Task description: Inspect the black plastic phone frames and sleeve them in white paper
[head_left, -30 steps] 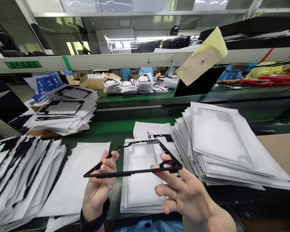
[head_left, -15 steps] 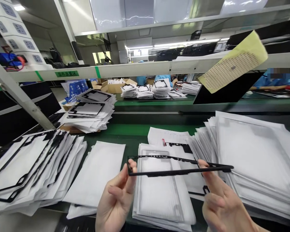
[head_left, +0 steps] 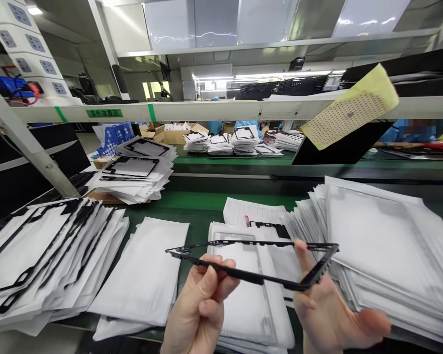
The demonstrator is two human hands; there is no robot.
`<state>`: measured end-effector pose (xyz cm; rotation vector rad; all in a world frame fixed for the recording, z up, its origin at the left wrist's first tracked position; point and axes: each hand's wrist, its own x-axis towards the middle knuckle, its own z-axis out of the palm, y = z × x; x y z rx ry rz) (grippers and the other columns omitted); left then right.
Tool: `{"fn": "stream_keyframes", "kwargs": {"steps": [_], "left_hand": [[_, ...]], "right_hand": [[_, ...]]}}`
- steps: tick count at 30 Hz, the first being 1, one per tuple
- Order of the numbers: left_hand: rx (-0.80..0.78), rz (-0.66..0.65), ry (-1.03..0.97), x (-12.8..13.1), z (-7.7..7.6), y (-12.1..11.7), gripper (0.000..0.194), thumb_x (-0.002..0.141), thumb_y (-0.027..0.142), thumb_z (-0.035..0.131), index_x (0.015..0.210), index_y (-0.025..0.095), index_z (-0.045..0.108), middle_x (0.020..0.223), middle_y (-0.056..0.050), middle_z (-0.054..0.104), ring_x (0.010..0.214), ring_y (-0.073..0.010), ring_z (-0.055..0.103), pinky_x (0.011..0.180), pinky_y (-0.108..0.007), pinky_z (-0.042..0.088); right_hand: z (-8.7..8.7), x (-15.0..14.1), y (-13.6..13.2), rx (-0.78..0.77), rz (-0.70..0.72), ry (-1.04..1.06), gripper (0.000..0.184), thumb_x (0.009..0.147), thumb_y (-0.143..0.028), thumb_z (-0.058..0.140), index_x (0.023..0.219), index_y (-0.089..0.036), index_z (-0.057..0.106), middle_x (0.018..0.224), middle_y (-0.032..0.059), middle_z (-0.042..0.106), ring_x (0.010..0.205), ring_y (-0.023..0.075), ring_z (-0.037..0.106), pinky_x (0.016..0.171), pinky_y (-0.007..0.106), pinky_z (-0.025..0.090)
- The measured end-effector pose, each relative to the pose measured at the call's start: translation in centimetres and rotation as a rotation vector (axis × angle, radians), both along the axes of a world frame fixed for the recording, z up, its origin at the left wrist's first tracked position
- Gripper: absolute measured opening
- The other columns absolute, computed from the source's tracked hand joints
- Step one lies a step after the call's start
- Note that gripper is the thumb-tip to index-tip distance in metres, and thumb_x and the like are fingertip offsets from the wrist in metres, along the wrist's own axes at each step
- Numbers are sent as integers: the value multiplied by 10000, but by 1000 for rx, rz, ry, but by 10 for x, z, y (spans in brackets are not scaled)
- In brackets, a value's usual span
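A thin black rectangular plastic frame [head_left: 258,279] is held up nearly edge-on above the bench. My left hand [head_left: 199,305] pinches its near long side between thumb and fingers. My right hand [head_left: 321,305] is beneath the frame's right end, with its thumb spread out to the right. One right finger reaches up inside the frame, by its far side; whether it bears any weight is unclear. Below the frame lies a stack of white sleeves [head_left: 254,314], with frame outlines showing through the top one. Another black frame [head_left: 271,228] lies partly covered behind that stack.
Left of my hands are a pile of white sheets with black frames [head_left: 33,250] and a stack of plain white sleeves [head_left: 140,270]. A tall sleeve stack [head_left: 380,236] stands at right. A shelf rail [head_left: 214,112] crosses ahead; people work beyond it.
My left hand has shifted right from the frame's left end to its near side. The frame has turned and tilted, and my right thumb has swung away from it.
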<state>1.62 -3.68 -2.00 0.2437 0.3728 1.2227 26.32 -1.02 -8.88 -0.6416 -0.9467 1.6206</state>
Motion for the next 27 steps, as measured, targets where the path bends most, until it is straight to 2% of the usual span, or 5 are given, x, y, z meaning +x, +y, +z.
{"fn": "stream_keyframes", "kwargs": {"steps": [6, 9, 13, 23, 27], "left_hand": [[36, 105, 180, 12, 10, -4, 178, 638, 264, 934, 773, 291, 822, 823, -8, 802, 743, -122, 777, 464, -20, 459], [57, 121, 130, 10, 1, 5, 231, 578, 256, 971, 719, 238, 789, 673, 5, 735, 606, -83, 708, 490, -74, 489], [70, 170, 130, -4, -20, 30, 329, 526, 311, 986, 660, 184, 713, 565, 40, 557, 498, -52, 522, 476, -138, 464], [132, 338, 698, -39, -74, 62, 423, 690, 414, 889, 1020, 163, 805, 1041, -123, 801, 768, -169, 743, 700, -240, 592], [151, 311, 813, -40, -92, 62, 418, 633, 322, 929, 1002, 170, 806, 939, -126, 818, 794, -225, 780, 734, -287, 620]], "right_hand": [[-1, -16, 14, -85, -42, 111, 959, 616, -980, 527, 1328, -340, 576, 1598, 59, 404, 1009, 220, 690, 698, 308, 593], [-3, -26, 19, -169, -97, 234, 822, 669, -992, 440, 1071, -303, 640, 1171, 104, 746, 739, 201, 721, 576, 293, 580], [-3, -35, 17, -110, 70, 129, 557, 767, -780, 671, 900, -261, 521, 685, 39, 758, 500, 182, 680, 485, 247, 505], [-22, -28, 34, 50, 65, -294, 377, 932, -543, 664, 1064, -227, 506, 1059, 146, 781, 850, 239, 781, 760, 344, 582], [-30, -24, 37, 50, 23, -343, 346, 954, -534, 633, 1067, -226, 525, 1071, 128, 778, 889, 247, 781, 805, 376, 596]]}}
